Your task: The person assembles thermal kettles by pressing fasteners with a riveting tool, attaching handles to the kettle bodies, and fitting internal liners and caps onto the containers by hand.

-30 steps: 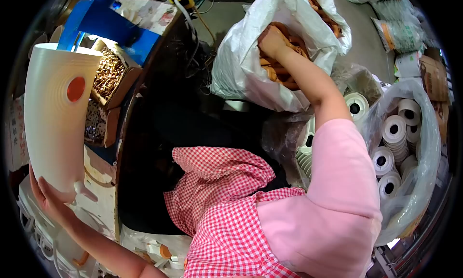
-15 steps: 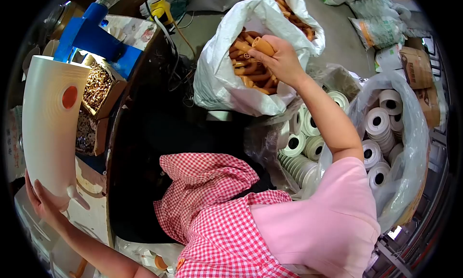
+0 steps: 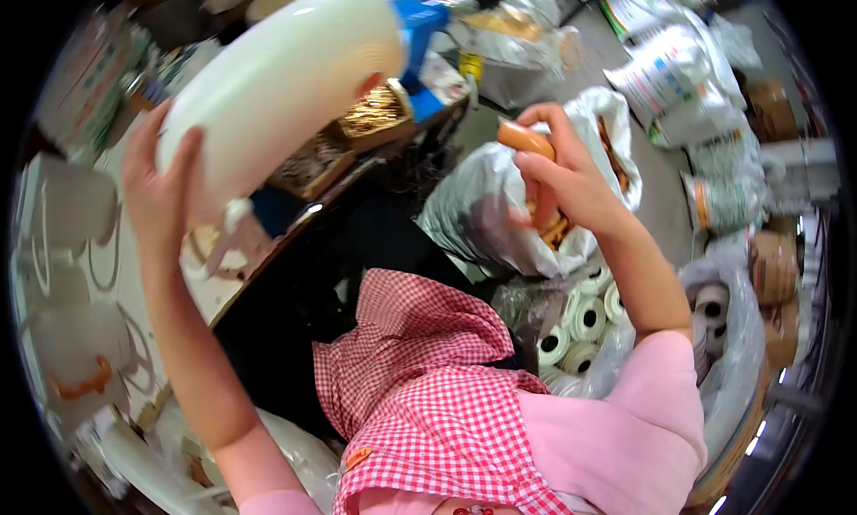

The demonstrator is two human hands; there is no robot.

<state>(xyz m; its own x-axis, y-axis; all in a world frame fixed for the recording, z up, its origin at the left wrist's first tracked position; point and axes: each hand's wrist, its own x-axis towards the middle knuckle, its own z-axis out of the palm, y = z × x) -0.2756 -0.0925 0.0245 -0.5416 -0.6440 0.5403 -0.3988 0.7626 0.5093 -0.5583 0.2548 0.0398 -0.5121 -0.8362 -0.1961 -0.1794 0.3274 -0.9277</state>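
Observation:
At the upper left, my left hand (image 3: 159, 180) grips the lower end of a large white plastic body (image 3: 286, 78), its thumb and fingers on either side. The body tilts up to the right, its far end by a blue machine (image 3: 420, 33); a round orange-red spot shows on its side. My right hand (image 3: 567, 171) pinches an orange-brown handle piece (image 3: 525, 140) between thumb and fingers. It is above an open white sack (image 3: 473, 207) that holds many similar orange-brown pieces (image 3: 555, 229).
Boxes of brass-coloured screws (image 3: 373, 113) and small metal parts (image 3: 308, 165) sit on the bench by the machine. White spools (image 3: 587, 320) fill plastic-lined containers at the right. White bodies (image 3: 71, 336), one with an orange handle, lie at the far left. Filled sacks (image 3: 661, 78) stand behind.
My right hand has lifted the orange-brown piece out of the sack. My left hand has raised and tilted the white body. The camera view has turned.

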